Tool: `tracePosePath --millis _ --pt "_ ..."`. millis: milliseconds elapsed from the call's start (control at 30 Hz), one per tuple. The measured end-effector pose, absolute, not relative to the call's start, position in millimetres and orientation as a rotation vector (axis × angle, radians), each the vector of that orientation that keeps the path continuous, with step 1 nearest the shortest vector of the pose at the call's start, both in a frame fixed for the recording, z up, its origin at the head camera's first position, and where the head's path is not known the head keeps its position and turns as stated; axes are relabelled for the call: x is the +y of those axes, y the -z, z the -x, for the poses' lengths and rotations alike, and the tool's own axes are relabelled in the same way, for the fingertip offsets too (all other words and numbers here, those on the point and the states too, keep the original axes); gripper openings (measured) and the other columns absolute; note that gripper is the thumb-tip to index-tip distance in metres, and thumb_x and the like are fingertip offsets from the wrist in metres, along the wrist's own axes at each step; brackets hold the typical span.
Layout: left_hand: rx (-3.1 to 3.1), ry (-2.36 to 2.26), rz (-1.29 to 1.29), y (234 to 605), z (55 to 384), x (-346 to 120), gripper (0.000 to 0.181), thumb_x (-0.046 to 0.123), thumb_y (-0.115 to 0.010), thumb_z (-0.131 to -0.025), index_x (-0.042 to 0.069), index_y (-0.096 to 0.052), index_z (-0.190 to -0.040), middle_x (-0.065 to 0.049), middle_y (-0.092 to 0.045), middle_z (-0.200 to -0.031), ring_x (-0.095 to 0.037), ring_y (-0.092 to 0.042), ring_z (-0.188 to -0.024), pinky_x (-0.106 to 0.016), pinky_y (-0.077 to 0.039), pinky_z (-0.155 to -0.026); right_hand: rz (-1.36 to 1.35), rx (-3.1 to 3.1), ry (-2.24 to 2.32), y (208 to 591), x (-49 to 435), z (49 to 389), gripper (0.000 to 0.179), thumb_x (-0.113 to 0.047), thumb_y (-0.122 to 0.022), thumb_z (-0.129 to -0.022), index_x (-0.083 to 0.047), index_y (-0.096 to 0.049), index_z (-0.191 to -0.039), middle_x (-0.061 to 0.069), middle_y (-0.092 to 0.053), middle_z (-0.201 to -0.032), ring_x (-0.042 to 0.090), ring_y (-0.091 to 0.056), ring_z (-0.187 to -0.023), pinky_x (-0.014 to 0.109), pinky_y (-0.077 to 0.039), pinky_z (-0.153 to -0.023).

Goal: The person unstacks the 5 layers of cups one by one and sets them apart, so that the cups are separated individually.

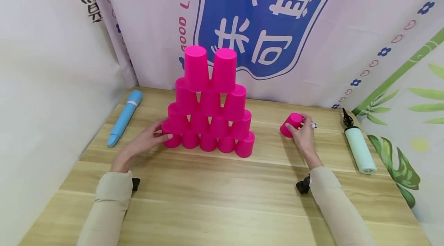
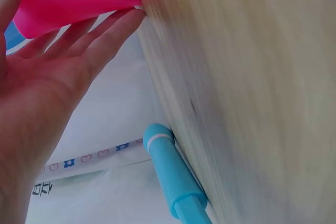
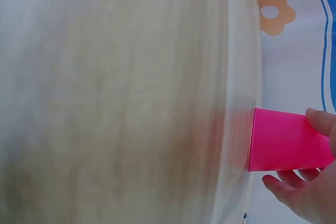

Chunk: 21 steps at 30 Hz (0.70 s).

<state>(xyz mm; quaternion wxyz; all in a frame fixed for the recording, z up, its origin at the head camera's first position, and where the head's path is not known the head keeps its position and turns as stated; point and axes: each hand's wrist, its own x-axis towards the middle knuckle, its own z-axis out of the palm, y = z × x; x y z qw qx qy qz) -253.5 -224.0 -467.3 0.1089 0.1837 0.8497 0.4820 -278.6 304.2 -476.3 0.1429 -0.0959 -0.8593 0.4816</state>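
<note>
Pink cups (image 1: 209,142) stand upside down in a stepped stack, with several in the bottom row, fewer in each row above, and two on top. My left hand (image 1: 150,137) reaches around the leftmost bottom cup (image 1: 171,140), thumb in front and fingers behind. In the left wrist view those fingers (image 2: 105,38) lie nearly straight along the cup's side. Right of the stack, my right hand (image 1: 303,133) holds a single pink cup (image 1: 290,127) upside down, low over the table. The right wrist view shows the thumb on one side of this cup (image 3: 286,140) and fingers opposite.
A light blue tube-shaped tool (image 1: 125,118) lies on the wooden table (image 1: 215,199) at the left. On the right lies a pale green hand pump (image 1: 359,147) with a black nozzle. A printed cloth (image 1: 156,26) hangs behind the table.
</note>
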Motion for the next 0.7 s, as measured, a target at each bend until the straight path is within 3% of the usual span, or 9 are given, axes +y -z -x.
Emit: tracePosePath --millis 133,267,433,567,700 --pt "2.543 -1.382 -0.517 470.1 251.1 -221.9 0.072 0.031 -0.062 -0.095 0.005 -0.026 -0.151 -0.020 -0.035 -0.148 -0.045 -0.038 -0.131 -0.057 -0.039 -0.103 0.265 -2.556 -1.361 473.1 303.5 273.0 0.089 -0.015 -0.073 -0.086 -0.002 -0.013 -0.150 0.028 -0.032 -0.147 0.043 -0.040 -0.130 0.050 -0.036 -0.108" --pt "2.544 -1.369 -0.487 470.2 247.9 -219.5 0.071 0.030 -0.063 -0.094 0.005 -0.027 -0.150 -0.020 -0.035 -0.148 -0.045 -0.037 -0.131 -0.057 -0.041 -0.102 0.194 -2.521 -1.324 440.7 290.0 259.1 0.098 -0.026 -0.072 -0.088 -0.005 -0.002 -0.154 0.022 -0.018 -0.156 0.038 -0.024 -0.141 0.050 -0.022 -0.115" --pt "2.533 -1.400 -0.506 465.4 248.6 -219.7 0.071 0.027 -0.063 -0.094 0.005 -0.026 -0.151 -0.021 -0.036 -0.148 -0.044 -0.038 -0.131 -0.058 -0.039 -0.102 -0.080 -2.312 -1.408 348.9 242.2 236.1 0.078 -0.029 -0.063 -0.094 -0.007 -0.017 -0.153 0.010 -0.024 -0.157 0.021 -0.020 -0.145 0.039 -0.015 -0.119" --pt "2.552 -1.384 -0.511 462.5 250.4 -221.5 0.072 0.028 -0.063 -0.094 0.005 -0.026 -0.151 -0.021 -0.037 -0.147 -0.046 -0.037 -0.131 -0.059 -0.040 -0.101 -0.373 -2.170 -1.495 276.1 186.7 208.8 0.066 -0.015 -0.061 -0.094 -0.003 -0.026 -0.149 0.010 -0.032 -0.152 0.018 -0.028 -0.141 0.035 -0.021 -0.117" --pt "2.561 -1.363 -0.524 464.8 250.8 -220.9 0.071 0.029 -0.063 -0.094 0.005 -0.027 -0.150 -0.021 -0.037 -0.147 -0.046 -0.037 -0.131 -0.059 -0.041 -0.101 -0.576 -2.153 -1.532 239.5 142.9 198.7 0.068 -0.012 -0.063 -0.091 0.000 -0.027 -0.147 0.010 -0.035 -0.150 0.017 -0.033 -0.139 0.031 -0.028 -0.115"
